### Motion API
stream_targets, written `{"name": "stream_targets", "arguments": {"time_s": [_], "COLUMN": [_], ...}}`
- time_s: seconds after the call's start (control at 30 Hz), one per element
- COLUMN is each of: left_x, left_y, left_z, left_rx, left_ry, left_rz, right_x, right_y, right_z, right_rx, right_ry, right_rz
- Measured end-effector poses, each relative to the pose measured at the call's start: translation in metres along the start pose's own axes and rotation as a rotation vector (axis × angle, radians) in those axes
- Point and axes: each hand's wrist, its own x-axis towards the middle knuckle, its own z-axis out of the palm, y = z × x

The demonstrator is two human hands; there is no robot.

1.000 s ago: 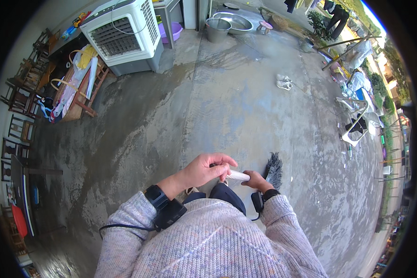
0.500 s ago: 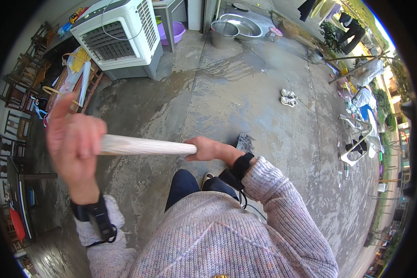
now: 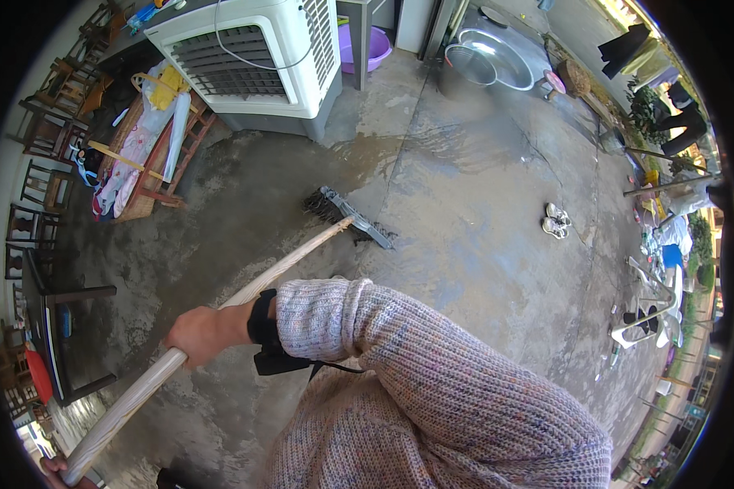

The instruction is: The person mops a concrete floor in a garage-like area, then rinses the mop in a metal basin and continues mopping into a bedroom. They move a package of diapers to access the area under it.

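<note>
A long wooden-handled push broom (image 3: 281,265) slants across the floor before me, its grey head (image 3: 363,220) with dark bristles lying on the wet concrete. My right hand (image 3: 204,334) is wrapped round the middle of the handle, the arm reaching across my body. At the lower left edge, my left hand (image 3: 55,471) grips the handle's near end and is partly cut off by the picture's rim.
A white air cooler (image 3: 245,61) stands beyond the broom head, beside a low wooden rack (image 3: 151,196). Farther back are a metal bucket (image 3: 467,69), a large basin (image 3: 506,57) and a purple tub (image 3: 371,49). White shoes (image 3: 556,220) lie to the right; a dark table (image 3: 53,326) stands left.
The handle has swung from level across my body to a slant down left. My left hand has dropped to the lower left, my right hand has moved left, and the broom head now shows ahead.
</note>
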Motion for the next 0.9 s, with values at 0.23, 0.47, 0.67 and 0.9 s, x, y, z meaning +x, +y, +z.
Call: {"name": "stream_targets", "arguments": {"time_s": [0.23,0.47,0.67,0.9], "left_x": [-0.115,-0.169,-0.178,-0.177], "left_y": [-0.085,-0.15,-0.143,-0.128], "left_z": [0.215,0.39,0.576,0.849], "left_rx": [0.282,0.293,0.206,0.018], "left_ry": [-0.503,-0.568,-0.695,-0.951], "left_rz": [-0.38,-0.769,-0.86,-0.758], "right_x": [-0.016,-0.112,-0.194,-0.313], "right_y": [0.203,0.354,0.453,0.571], "right_z": [-0.029,-0.105,-0.238,-0.443], "right_rx": [-0.288,-0.504,-0.578,-0.653], "right_ry": [-0.187,-0.16,-0.092,0.169], "right_rz": [0.354,0.514,0.553,0.852]}}
